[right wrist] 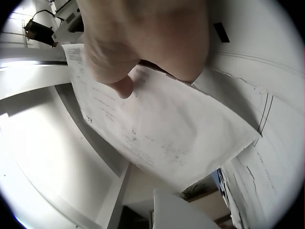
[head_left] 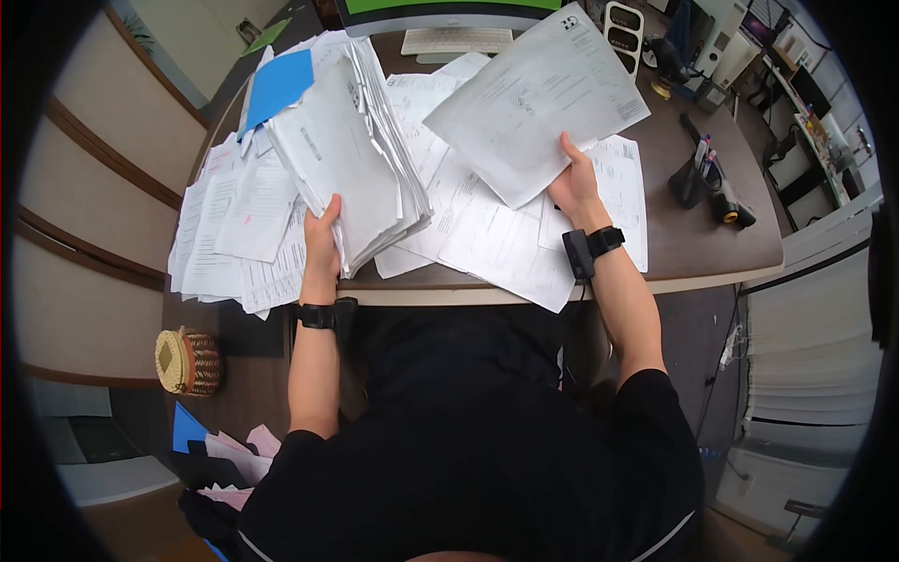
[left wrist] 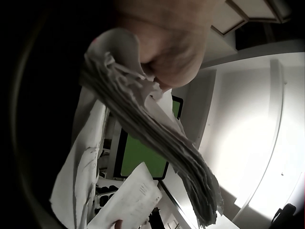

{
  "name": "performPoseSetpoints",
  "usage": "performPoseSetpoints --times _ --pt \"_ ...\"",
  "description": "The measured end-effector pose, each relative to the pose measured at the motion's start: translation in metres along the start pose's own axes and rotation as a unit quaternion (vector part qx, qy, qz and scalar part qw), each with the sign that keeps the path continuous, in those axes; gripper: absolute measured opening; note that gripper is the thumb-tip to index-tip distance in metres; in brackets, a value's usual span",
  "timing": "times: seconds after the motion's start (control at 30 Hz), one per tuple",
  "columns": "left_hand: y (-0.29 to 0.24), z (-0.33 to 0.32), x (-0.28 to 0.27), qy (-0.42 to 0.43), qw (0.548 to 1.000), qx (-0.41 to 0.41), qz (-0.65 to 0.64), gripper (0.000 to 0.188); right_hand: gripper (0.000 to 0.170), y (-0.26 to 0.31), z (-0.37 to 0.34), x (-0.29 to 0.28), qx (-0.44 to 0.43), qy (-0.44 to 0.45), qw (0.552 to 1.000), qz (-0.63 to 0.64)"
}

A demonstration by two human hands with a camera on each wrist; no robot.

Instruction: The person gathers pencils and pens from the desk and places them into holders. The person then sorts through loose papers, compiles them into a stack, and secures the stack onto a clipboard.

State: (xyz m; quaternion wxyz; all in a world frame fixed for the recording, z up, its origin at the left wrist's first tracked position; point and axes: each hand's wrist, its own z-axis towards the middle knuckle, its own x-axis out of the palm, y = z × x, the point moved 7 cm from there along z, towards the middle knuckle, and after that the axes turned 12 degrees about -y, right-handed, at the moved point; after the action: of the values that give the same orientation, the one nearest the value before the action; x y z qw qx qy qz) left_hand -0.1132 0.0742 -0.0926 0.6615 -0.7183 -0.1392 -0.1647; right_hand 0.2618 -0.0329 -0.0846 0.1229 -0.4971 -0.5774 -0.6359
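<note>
My left hand [head_left: 321,245] grips a thick stack of papers [head_left: 342,155] by its near edge, thumb on top. In the left wrist view the stack [left wrist: 152,129] shows its many layered, ruffled edges below the hand [left wrist: 167,43]. With my right hand [head_left: 575,185] I hold a printed paper [head_left: 543,108] by its lower right edge, the thumb lying over its face. It is tilted above the loose sheets; the right wrist view shows the paper [right wrist: 157,119] slanting away under the hand [right wrist: 143,38], the other fingers hidden behind it.
Loose printed sheets [head_left: 506,244] cover the desk's middle, and more papers [head_left: 220,225] lie at left beside a blue folder [head_left: 279,86]. A keyboard [head_left: 457,41] sits at the back. To the right are a pen holder [head_left: 691,178] and a barcode scanner [head_left: 730,204]; a woven basket [head_left: 189,362] stands lower left.
</note>
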Motion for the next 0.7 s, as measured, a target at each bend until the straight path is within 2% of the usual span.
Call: performPoseSetpoints --times 0.07,0.1,0.13,0.2,0.23,0.27,0.33,0.47,0.53,0.57,0.6,0.67,0.7 --pt "0.002 0.000 0.000 0.009 1.000 -0.005 -0.004 0.049 0.052 -0.007 -0.003 0.005 0.037 0.004 0.997 -0.071" --pt "0.000 0.000 0.003 0.009 1.000 -0.004 -0.002 0.049 0.058 -0.011 -0.005 0.006 -0.014 -0.014 0.977 -0.210" --pt "-0.001 0.000 0.003 0.008 1.000 -0.002 0.001 0.049 0.058 -0.012 -0.004 0.010 -0.015 -0.013 0.978 -0.210" --pt "0.000 -0.001 0.002 0.010 1.000 -0.004 -0.001 0.049 0.062 -0.014 -0.006 0.015 -0.054 0.004 0.942 -0.330" --pt "0.000 -0.001 0.001 0.015 1.000 -0.005 -0.004 0.050 0.062 -0.013 0.000 0.013 -0.097 0.025 0.938 -0.332" --pt "0.000 -0.001 0.001 0.015 1.000 -0.004 -0.004 0.050 0.062 -0.013 0.002 0.010 -0.097 0.025 0.938 -0.332" --pt "0.001 0.002 -0.001 -0.003 1.000 -0.007 -0.003 0.050 0.058 -0.001 -0.004 0.011 -0.093 -0.072 0.948 -0.296" --pt "0.003 0.003 -0.002 0.007 1.000 -0.013 -0.014 0.050 0.053 0.006 -0.024 0.045 -0.119 -0.031 0.972 -0.202" --pt "0.000 0.002 0.001 -0.007 1.000 0.000 -0.020 0.049 0.050 -0.008 -0.029 0.057 -0.082 -0.025 0.950 -0.300" --pt "0.000 0.002 0.000 -0.006 1.000 -0.001 -0.018 0.049 0.051 -0.021 -0.026 0.058 -0.092 0.004 0.931 -0.354" --pt "0.001 0.003 -0.001 0.006 1.000 -0.015 -0.024 0.049 0.051 -0.029 -0.025 0.053 -0.090 0.003 0.931 -0.353" --pt "0.002 0.004 -0.004 0.014 0.999 -0.026 -0.030 0.049 0.052 -0.054 -0.020 0.050 -0.023 0.046 0.918 -0.394" --pt "0.000 0.004 -0.003 0.006 0.999 -0.023 -0.030 0.049 0.051 -0.059 -0.022 0.056 -0.039 0.036 0.931 -0.362"
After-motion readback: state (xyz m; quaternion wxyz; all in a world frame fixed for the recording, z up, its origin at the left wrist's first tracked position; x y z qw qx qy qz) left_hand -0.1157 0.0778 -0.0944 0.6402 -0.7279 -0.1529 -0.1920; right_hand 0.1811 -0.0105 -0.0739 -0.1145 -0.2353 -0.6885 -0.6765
